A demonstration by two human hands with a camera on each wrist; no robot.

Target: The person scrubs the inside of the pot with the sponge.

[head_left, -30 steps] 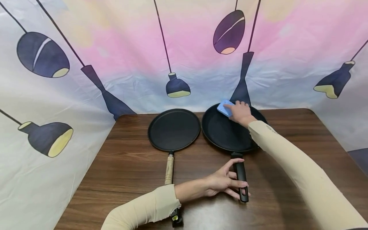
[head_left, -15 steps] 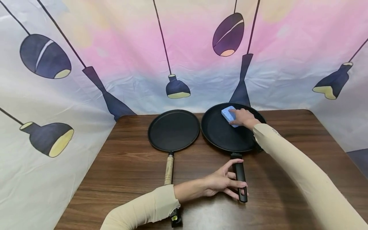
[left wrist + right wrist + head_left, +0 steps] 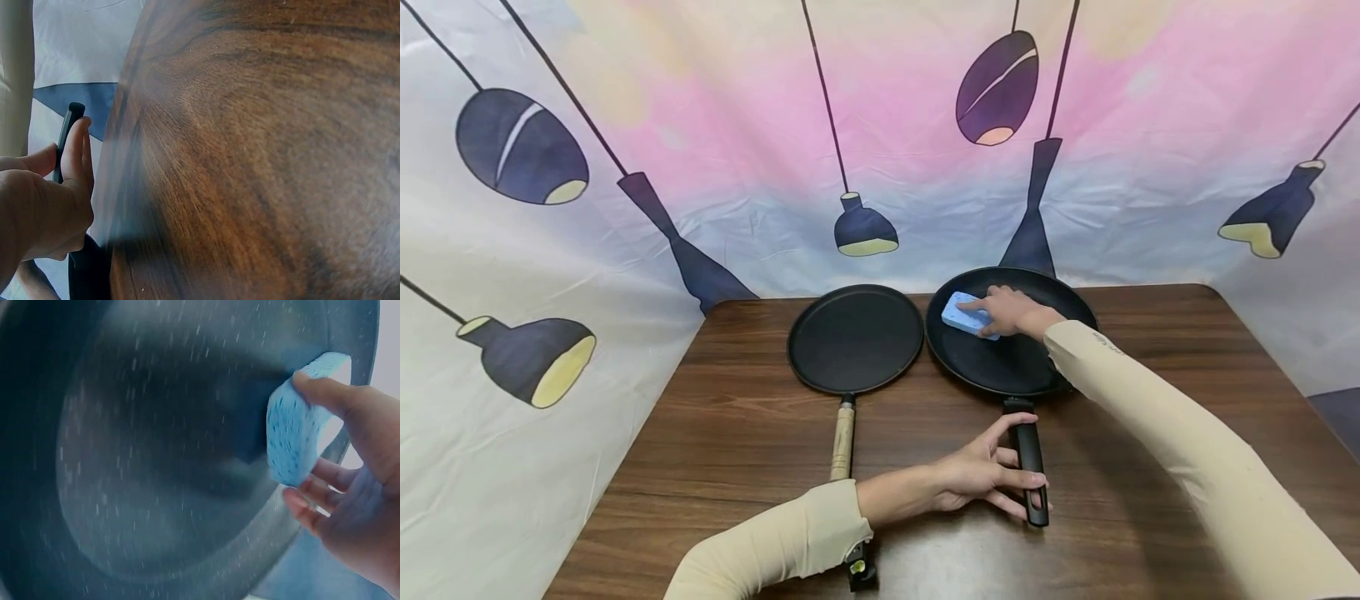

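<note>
1. Blue sponge [image 3: 967,315] lies inside the black frying pan [image 3: 1000,367], on the far-left part of its floor, and the right hand [image 3: 1011,310] presses down on it from the right.
2. Seen from the right wrist, the sponge [image 3: 300,425] is pinched between the thumb on one face and the curled fingers [image 3: 315,500] on the other, with the speckled pan floor [image 3: 156,456] close behind it.
3. Right hand state: curled around the sponge, gripping it.
4. Left hand [image 3: 981,479] rests on the wooden surface [image 3: 737,433] beside the pan's black handle [image 3: 1030,467]; its thumb lies over the handle's upper part and its fingers reach across the lower part near the hanging hole.
5. From the left wrist, the left hand [image 3: 44,200] shows a finger laid along the thin black handle [image 3: 70,119], loosely holding it.
6. Left of the frying pan, just beside it, sits a flat black crepe pan [image 3: 854,337] with a pale wooden handle [image 3: 842,437] pointing toward the person.
7. Both arms wear beige sleeves [image 3: 1187,467].
8. Behind the surface hangs a pastel backdrop [image 3: 700,125] printed with dark pendant lamps.
</note>
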